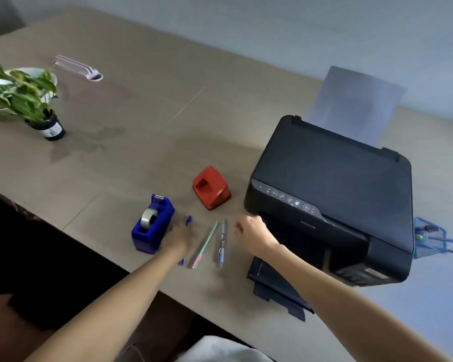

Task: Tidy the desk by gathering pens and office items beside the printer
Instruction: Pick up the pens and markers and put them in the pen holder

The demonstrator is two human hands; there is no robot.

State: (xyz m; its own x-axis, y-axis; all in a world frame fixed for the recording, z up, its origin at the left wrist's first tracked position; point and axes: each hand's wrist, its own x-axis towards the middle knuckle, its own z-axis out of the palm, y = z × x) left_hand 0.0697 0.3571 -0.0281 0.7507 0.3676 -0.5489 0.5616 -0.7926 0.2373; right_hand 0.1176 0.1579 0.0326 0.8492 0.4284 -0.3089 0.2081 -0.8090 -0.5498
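Three pens lie side by side on the desk left of the black printer (332, 178): a blue pen (189, 220), a green and pink pen (207, 241) and a patterned pen (222, 241). My left hand (179, 237) is blurred and rests over the middle of the blue pen, hiding it; its grip is unclear. My right hand (249, 231) is curled into a fist with nothing visible in it, just right of the patterned pen, by the printer's front corner. A blue tape dispenser (152, 226) stands left of my left hand. A red hole punch (211, 188) sits behind the pens.
A white stapler-like item (77, 68) lies far back left. A potted plant (24, 97) stands by a white dish (37, 73) at the left. A blue wire organiser (432, 239) is right of the printer, whose paper tray (277, 288) juts over the desk's front edge.
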